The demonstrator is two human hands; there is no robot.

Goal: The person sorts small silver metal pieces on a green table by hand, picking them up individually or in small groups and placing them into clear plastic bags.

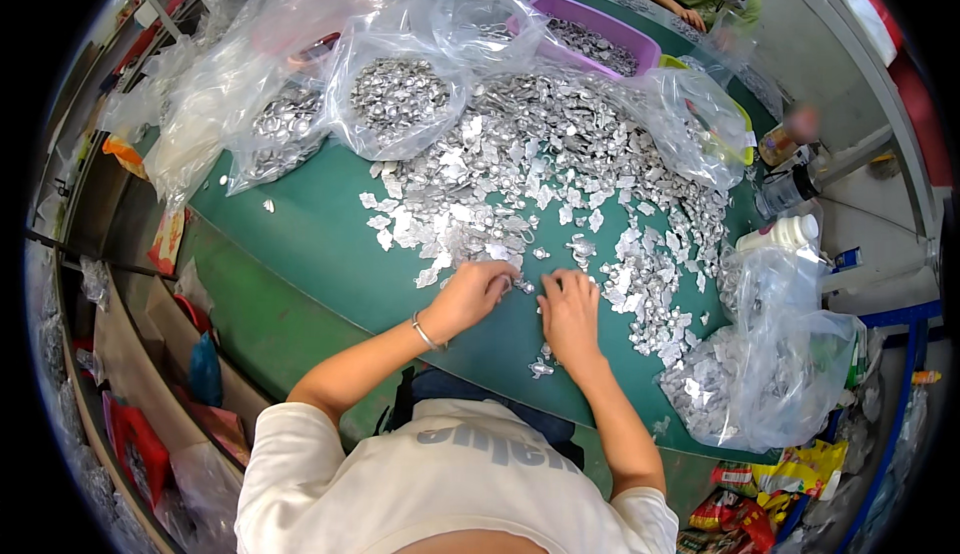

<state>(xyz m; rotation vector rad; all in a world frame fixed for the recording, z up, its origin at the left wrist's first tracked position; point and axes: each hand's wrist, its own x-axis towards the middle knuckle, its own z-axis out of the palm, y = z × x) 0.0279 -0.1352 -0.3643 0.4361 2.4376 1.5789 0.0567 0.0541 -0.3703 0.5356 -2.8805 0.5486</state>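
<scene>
1. Silver-grey metal pieces [480, 169] lie heaped across the green table [320, 234], with a thinner spread running down the right side, near the right hand [572, 316].
2. Progress, judged: partway at best. Big heap left over; only a few loose pieces [541, 366] sit close to the hands, toward the near edge. Done or waiting, can't tell.
3. More stock: clear bag [455, 99] behind the heap, full; bulging bag [790, 354] at lower right, also loaded; purple bin [646, 51] at the back, filled too. Sorted or unsorted, unclear.
4. Left hand [470, 299]: fingertips drawn together just beside a small piece [526, 286]; whether anything is pinched, can't tell.
5. Right hand: fingers curled down at the table, underside hidden; can't tell if it holds anything.
6. Looks: small, shiny, mostly flattish, irregular outlines, overlapping in the heap. Some near the hands seem turtle-like, rounded body with stubby projections. Fine detail too small to read.
</scene>
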